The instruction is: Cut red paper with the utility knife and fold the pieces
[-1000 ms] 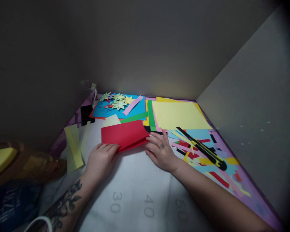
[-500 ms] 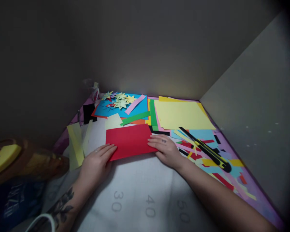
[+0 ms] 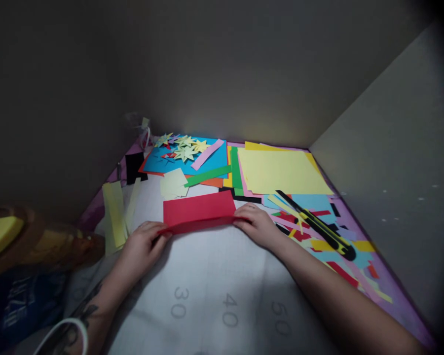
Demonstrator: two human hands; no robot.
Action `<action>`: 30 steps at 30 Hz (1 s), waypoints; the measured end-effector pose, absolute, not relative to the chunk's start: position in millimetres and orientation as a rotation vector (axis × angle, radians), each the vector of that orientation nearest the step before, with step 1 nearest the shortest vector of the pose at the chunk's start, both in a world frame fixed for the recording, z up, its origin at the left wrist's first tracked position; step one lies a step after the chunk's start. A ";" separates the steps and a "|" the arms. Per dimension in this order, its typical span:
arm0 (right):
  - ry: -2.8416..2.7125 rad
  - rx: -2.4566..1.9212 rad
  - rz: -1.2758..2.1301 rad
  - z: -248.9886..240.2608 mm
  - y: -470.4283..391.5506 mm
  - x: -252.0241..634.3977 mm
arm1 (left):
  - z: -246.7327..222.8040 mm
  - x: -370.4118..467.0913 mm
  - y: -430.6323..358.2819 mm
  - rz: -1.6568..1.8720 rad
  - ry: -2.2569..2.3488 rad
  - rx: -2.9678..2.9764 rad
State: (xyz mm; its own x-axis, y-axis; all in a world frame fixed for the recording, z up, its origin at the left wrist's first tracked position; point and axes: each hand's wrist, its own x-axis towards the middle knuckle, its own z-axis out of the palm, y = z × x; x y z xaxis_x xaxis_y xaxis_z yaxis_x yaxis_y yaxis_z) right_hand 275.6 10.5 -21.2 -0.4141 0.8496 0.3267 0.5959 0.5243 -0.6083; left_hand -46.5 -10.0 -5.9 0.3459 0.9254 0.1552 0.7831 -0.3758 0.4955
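A sheet of red paper (image 3: 199, 209) lies in front of me, its near edge bent upward in a narrow band. My left hand (image 3: 148, 240) pinches the near left corner between thumb and fingers. At the near right corner my right hand (image 3: 255, 223) grips the paper the same way. Just beyond the sheet are pale cream paper squares (image 3: 173, 182) and a green paper strip (image 3: 209, 175). A black and yellow utility knife (image 3: 320, 228) rests to the right of my right hand.
Folded paper stars (image 3: 185, 152) sit on blue paper (image 3: 218, 158) at the back. Pale yellow sheets (image 3: 286, 172) are stacked at the back right, with coloured scraps (image 3: 342, 268) along the right side. A brown container (image 3: 55, 241) stands at left. Walls bound the table.
The red paper's near edge has come up into a bent band, so less of its face shows. Both hands have shifted from lying on the sides to pinching the near corners.
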 end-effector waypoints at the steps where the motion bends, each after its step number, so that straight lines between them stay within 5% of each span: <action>1: -2.107 -1.266 0.518 -20.7 12.4 273.2 | -4.7 -43.6 -8.7 0.575 1.581 2.246; 10: -1.948 -1.666 0.371 -28.6 30.7 260.5 | 3.8 -23.9 7.4 0.356 1.972 2.160; 30: -1.940 -1.776 0.382 -25.2 29.1 258.6 | 0.1 -32.8 7.2 0.393 1.905 2.025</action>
State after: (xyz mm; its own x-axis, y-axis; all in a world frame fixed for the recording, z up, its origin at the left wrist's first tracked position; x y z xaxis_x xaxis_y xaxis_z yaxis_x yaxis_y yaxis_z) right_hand 258.6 29.1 -25.2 -0.0432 0.9864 0.1589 0.8527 0.1192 -0.5087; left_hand -32.8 7.2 0.1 0.0670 0.9974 -0.0256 0.9056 -0.0500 0.4211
